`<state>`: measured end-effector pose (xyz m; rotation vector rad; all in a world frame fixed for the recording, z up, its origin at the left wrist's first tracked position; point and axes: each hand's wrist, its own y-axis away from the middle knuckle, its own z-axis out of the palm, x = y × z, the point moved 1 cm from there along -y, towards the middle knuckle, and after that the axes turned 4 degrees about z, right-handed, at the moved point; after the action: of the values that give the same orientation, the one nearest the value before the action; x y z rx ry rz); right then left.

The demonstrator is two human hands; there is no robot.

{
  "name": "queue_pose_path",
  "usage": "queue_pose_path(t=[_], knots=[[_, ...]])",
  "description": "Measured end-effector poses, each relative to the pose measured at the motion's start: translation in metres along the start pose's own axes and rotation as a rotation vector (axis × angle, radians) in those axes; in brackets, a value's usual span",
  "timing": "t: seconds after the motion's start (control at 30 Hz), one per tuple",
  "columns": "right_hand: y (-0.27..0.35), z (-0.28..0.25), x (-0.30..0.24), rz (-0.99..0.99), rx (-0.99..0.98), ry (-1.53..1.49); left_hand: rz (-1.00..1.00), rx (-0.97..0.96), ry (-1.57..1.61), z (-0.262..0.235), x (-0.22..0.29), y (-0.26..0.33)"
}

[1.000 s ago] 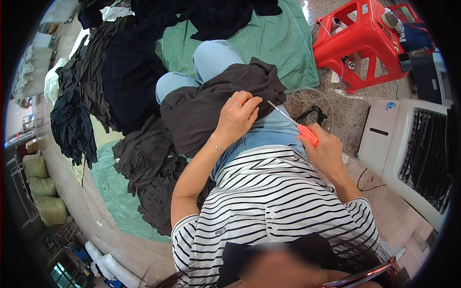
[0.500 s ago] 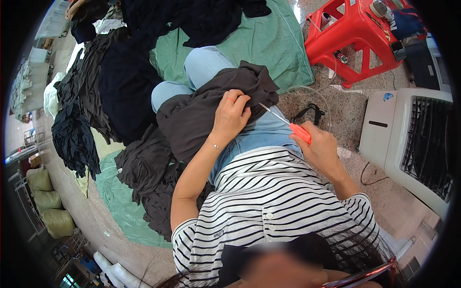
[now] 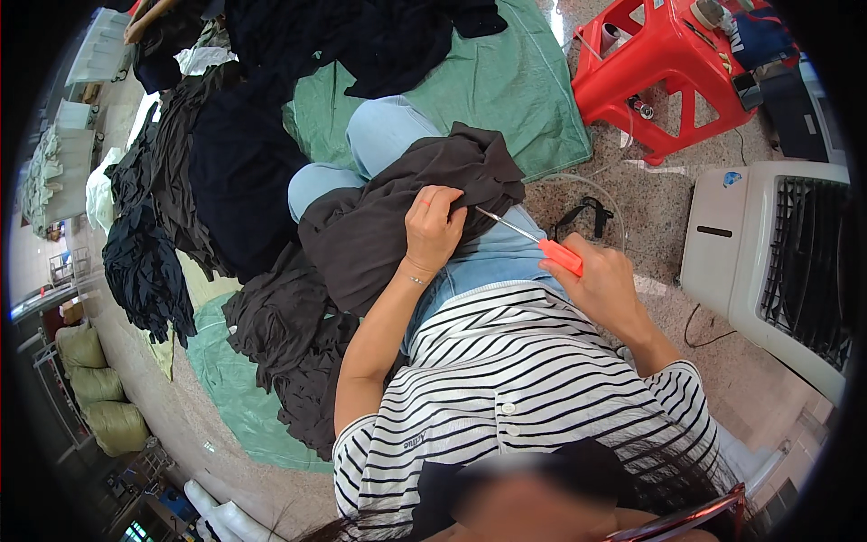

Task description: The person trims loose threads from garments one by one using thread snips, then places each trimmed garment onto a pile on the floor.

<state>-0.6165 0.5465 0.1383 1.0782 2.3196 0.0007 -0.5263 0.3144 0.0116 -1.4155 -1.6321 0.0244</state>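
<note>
A dark grey garment [image 3: 388,226] lies across my lap over light blue jeans. My left hand [image 3: 432,230] pinches a fold of it near its right edge. My right hand [image 3: 603,285] grips small snips with an orange handle [image 3: 560,256]; the thin metal blades [image 3: 506,226] point left and reach the cloth just beside my left fingers. I wear a black-and-white striped top.
Piles of black and dark grey garments [image 3: 235,172] lie to my left on a green sheet [image 3: 506,90] over the stone floor. A red plastic stool [image 3: 668,72] stands at the upper right. A white fan heater [image 3: 777,262] sits at the right. Sacks [image 3: 95,397] lie lower left.
The view has shifted slightly. Both hands stay on the garment and the snips, with the blade tips still at the cloth by my left fingers.
</note>
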Motion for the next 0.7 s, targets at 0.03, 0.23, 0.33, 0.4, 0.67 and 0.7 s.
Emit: queue_pose_path(t=[0.03,0.23,0.33,0.4,0.67,0.7], knots=[[-0.001,-0.001,-0.001,0.002,-0.006,0.009,-0.009,-0.002,0.003,0.000,0.000,0.000],[-0.005,0.002,0.001,0.011,-0.019,0.015,-0.032,-0.013,0.006,0.003,-0.003,0.001],[-0.003,0.006,0.008,-0.031,0.113,0.030,-0.037,-0.050,-0.044,0.004,0.006,-0.009],[-0.004,0.006,0.018,0.002,0.130,0.061,-0.002,-0.087,-0.175,0.000,0.024,-0.027],[-0.006,0.003,0.022,0.104,0.070,0.094,-0.004,-0.389,-0.107,0.001,-0.001,-0.045],[-0.008,0.003,0.022,0.085,0.059,0.091,-0.064,-0.413,-0.087,-0.001,-0.002,-0.046]])
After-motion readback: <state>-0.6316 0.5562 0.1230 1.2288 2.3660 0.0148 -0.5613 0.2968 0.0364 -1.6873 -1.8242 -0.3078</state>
